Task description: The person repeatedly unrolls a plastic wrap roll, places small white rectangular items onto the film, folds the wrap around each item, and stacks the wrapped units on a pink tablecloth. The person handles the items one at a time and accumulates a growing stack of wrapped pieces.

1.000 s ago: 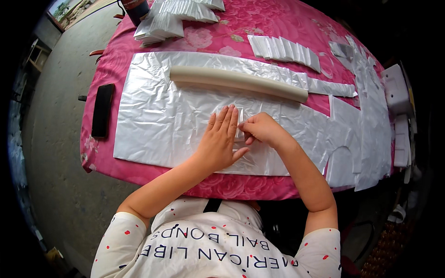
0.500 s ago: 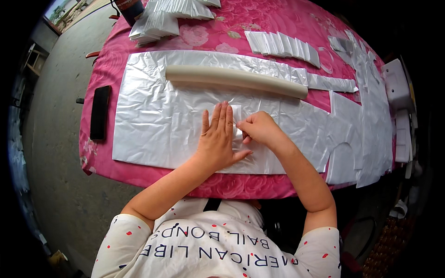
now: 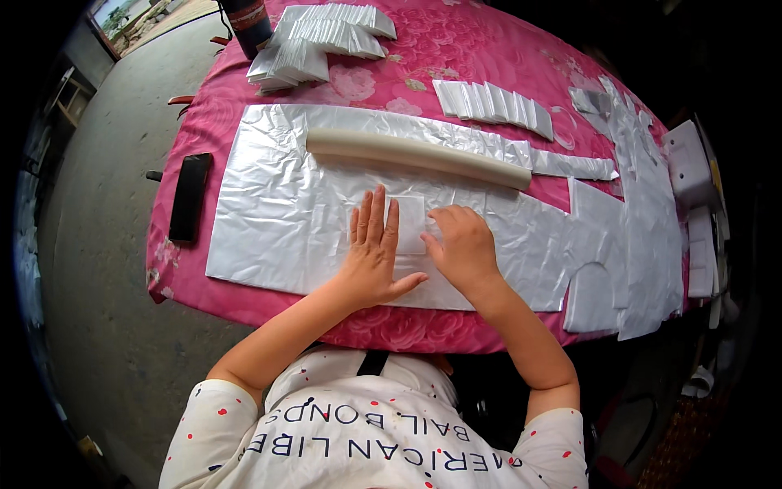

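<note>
A small folded square of white plastic [image 3: 412,222] lies on a wide, creased sheet of silvery-white plastic [image 3: 261,196]. My left hand [image 3: 371,259] rests flat across the left part of the square, its fingers stretched upward and the thumb out to the right. At the square's right edge is my right hand [image 3: 466,248], fingers bent, thumb and forefinger apart with nothing seen between them. Beyond both hands a long beige tube [image 3: 415,155] lies across the sheet.
Stacks of folded white plastic pieces [image 3: 326,37] lie at the far left beside a dark cylindrical container [image 3: 247,24]. A fanned row of pieces [image 3: 493,107] sits farther right. A black phone [image 3: 190,198] lies at left; loose plastic sheets [image 3: 652,236] cover the right end of the pink tablecloth [image 3: 383,330].
My right thumb and forefinger have parted from a pinch at the square's edge, and more of the square shows. My left hand stays flat. The whole view has shifted slightly.
</note>
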Available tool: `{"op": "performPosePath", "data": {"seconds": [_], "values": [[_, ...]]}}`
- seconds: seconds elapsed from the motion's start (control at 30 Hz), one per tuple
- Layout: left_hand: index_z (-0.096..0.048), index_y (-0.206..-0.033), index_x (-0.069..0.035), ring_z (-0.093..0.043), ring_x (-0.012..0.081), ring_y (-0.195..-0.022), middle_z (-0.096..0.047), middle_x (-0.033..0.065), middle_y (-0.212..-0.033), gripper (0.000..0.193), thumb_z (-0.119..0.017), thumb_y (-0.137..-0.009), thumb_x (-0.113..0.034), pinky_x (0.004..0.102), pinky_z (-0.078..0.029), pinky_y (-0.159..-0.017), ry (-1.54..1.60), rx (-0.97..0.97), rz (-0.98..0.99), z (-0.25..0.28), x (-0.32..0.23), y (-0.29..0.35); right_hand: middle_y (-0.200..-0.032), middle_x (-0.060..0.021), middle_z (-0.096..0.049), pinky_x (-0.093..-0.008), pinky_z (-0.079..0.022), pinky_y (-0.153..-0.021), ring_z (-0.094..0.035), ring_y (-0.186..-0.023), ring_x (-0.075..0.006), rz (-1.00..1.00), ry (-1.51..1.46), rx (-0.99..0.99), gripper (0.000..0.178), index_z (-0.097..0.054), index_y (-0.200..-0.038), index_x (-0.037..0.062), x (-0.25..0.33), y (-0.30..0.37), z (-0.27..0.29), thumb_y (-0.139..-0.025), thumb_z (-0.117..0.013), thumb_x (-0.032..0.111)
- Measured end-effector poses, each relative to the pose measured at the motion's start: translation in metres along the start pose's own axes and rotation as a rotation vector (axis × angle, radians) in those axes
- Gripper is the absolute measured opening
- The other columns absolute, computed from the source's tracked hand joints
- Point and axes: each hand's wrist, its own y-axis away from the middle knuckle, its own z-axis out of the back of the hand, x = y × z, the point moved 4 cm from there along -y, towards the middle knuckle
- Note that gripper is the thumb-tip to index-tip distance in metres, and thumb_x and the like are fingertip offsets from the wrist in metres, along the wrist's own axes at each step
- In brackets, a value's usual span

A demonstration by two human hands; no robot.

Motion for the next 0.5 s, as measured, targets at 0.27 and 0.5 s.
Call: {"op": "performPosePath", "data": {"seconds": [0.27,0.5], "values": [[-0.058,-0.110,0.004,-0.060,0.0157,-0.099,-0.065,0.0116,-0.102,0.024,-0.054,-0.088,-0.006,0.0285,-0.046,-0.087,1.134,0.340,0.805,0.054,0.013,0.121,-0.142,-0.0203,-0.028,-0.0445,-0.017,-0.109,-0.024,-0.133,-0.0330,0.209,0.028,0.065,0.068,-0.032,-0.136,0.0016,0.024,-0.018,-0.064,-0.086,-0.052,0.043],[-0.059,-0.105,0.003,-0.060,0.0101,-0.090,-0.065,0.0107,-0.099,0.023,-0.053,-0.090,-0.013,0.0245,-0.047,-0.078,1.499,0.117,1.400,0.062,0.018,0.194,-0.147,-0.0213,-0.015,-0.0447,-0.006,-0.111,-0.010,-0.138,-0.0338,0.388,-0.323,0.272,0.076,-0.020,-0.142,0.0028,0.131,0.051,-0.112,-0.088,-0.039,0.053]]}}
